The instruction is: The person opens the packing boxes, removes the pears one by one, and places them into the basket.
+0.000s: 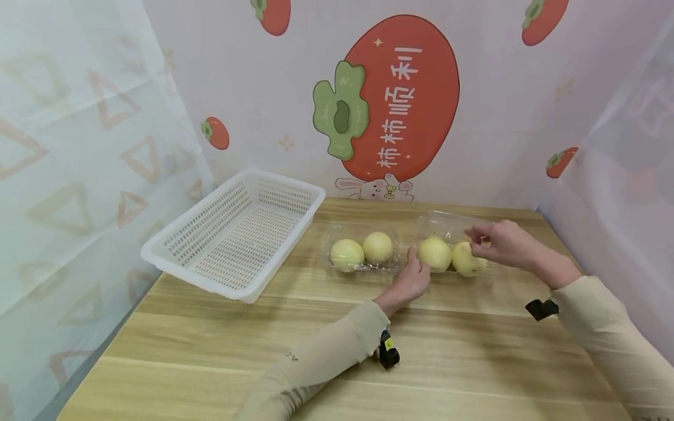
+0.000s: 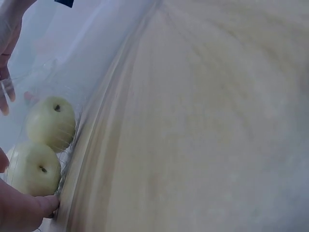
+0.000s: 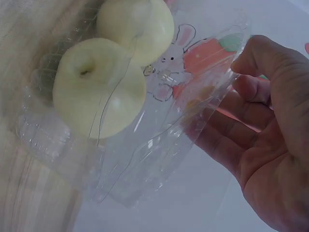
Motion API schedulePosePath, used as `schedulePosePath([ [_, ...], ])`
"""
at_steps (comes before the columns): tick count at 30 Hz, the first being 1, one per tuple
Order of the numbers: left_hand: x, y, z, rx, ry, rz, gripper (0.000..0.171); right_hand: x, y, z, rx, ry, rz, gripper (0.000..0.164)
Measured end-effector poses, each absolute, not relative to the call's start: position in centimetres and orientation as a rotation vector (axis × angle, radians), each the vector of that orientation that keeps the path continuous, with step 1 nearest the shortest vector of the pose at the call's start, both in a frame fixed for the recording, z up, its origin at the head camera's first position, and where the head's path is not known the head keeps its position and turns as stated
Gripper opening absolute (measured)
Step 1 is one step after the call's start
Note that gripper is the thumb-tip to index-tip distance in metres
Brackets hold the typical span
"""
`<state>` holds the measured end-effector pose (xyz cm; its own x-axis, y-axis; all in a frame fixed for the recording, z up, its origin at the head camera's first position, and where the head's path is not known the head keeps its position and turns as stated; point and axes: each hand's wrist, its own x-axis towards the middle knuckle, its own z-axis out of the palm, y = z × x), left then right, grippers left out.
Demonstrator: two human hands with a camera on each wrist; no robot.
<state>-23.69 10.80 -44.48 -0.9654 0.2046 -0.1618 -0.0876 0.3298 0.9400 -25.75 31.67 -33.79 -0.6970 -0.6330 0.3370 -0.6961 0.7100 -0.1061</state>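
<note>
A clear plastic clamshell box (image 1: 444, 225) stands on the table with its lid raised. Two round, pale yellow-green fruits sit in it, a left one (image 1: 434, 254) and a right one (image 1: 468, 260), each with a dark stem hollow. My left hand (image 1: 412, 282) grips the box's left end, its thumb (image 2: 46, 205) at the near rim. At the lid's edge (image 3: 217, 92), my right hand (image 1: 502, 242) pinches the thin plastic between thumb and forefinger. The other fingers of that hand lie behind the clear lid in the right wrist view.
Just left stands another clear box (image 1: 392, 228) holding two similar fruits (image 1: 347, 255). A white perforated plastic basket (image 1: 253, 286) is at the table's left. Patterned sheets (image 1: 263, 93) line the back and sides of the wooden table (image 1: 447, 362).
</note>
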Motion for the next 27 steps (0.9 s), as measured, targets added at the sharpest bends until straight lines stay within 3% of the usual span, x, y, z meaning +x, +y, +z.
schedulePosePath([
  [2, -23.7, 10.8, -44.5, 0.104, 2.335, 1.695, 0.069, -25.9, 31.8, -33.4, 1.02, -2.66, 0.363, 0.017],
  [10, -23.6, 10.6, -44.4, 0.141, 2.38, 1.671, 0.069, -27.2, 32.9, -31.6, 0.931, -2.598, 0.425, 0.009],
  [17, -23.4, 10.5, -44.4, 0.11, 2.395, 1.724, 0.066, -28.1, 32.5, -30.7, 1.011, -2.587, 0.427, 0.019],
  [27, -22.7, 10.5, -44.0, 0.062, 2.378, 1.751, 0.067, -29.5, 31.1, -30.1, 0.986, -2.556, 0.504, 0.012],
])
